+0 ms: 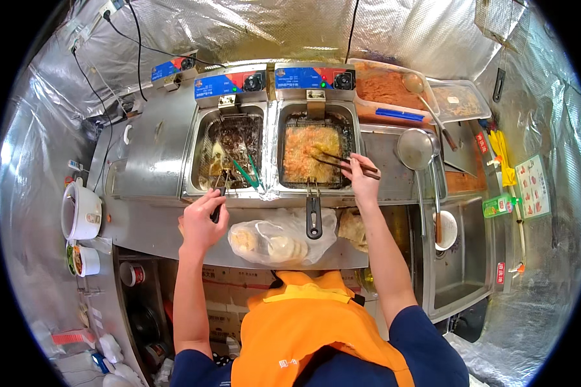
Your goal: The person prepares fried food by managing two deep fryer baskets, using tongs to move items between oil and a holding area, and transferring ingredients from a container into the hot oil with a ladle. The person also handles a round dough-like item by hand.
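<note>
My left hand (pixel 204 219) is closed round the black basket handle (pixel 220 197) at the front of the left fryer. That fry basket (pixel 217 133) sits in dark oil, and its contents are hard to make out. Green-tipped tongs (pixel 244 173) lean in the same well. Between the fingers of my right hand (pixel 364 177) is a pair of dark chopsticks (pixel 343 161). Their tips reach into bubbling, orange-golden frying food (pixel 308 151) in the right fryer. The right basket's black handle (pixel 314 218) points toward me, with no hand on it.
A clear plastic bag (pixel 319 242) of pale round pieces lies on the front counter (pixel 155 232). Right of the fryers are a skimmer (pixel 414 149), a tub of orange-red food (pixel 387 89) and a sink (pixel 461 277). A white rice cooker (pixel 84 209) stands left.
</note>
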Available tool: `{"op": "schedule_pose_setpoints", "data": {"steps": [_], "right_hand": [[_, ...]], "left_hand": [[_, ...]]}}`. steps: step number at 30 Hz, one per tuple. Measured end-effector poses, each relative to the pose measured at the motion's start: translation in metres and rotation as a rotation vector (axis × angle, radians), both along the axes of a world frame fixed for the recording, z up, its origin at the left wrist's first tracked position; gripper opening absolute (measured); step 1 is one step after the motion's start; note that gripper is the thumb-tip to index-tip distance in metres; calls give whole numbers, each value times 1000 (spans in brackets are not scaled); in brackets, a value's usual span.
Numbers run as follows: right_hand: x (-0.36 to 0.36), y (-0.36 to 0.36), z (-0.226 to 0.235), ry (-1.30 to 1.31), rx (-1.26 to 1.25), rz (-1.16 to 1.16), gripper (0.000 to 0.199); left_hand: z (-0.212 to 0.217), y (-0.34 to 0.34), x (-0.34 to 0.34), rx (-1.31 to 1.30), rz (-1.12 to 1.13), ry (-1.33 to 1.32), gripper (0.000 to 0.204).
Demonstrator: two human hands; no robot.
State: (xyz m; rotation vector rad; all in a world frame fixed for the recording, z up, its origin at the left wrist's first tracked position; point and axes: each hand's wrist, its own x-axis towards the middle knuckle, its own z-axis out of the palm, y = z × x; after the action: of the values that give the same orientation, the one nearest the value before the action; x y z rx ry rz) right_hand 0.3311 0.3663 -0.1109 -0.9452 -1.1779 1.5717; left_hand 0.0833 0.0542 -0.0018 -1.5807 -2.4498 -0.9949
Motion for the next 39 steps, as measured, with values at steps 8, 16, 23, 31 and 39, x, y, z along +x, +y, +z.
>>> {"op": "schedule_pose_setpoints", "data": {"steps": [8,16,23,31,39], "right_hand": [[6,-14,5,-148,45,42,17],[-4,-2,49,-255,197,-11,17],[-20,-5,55,-192,298,-16,15],[-22,-15,85,-214,246,-56,13],[-39,-6,80,-250,420,-15,13]], "left_hand": [[-1,-4,-3,-29,4,20,18],[0,-5,-7,-24,36,24,18],[-2,-6,-10,-7,50,14,17],[0,-6,-8,5,66,2,18],[1,-1,-5,-17,45,-6,19]]}}
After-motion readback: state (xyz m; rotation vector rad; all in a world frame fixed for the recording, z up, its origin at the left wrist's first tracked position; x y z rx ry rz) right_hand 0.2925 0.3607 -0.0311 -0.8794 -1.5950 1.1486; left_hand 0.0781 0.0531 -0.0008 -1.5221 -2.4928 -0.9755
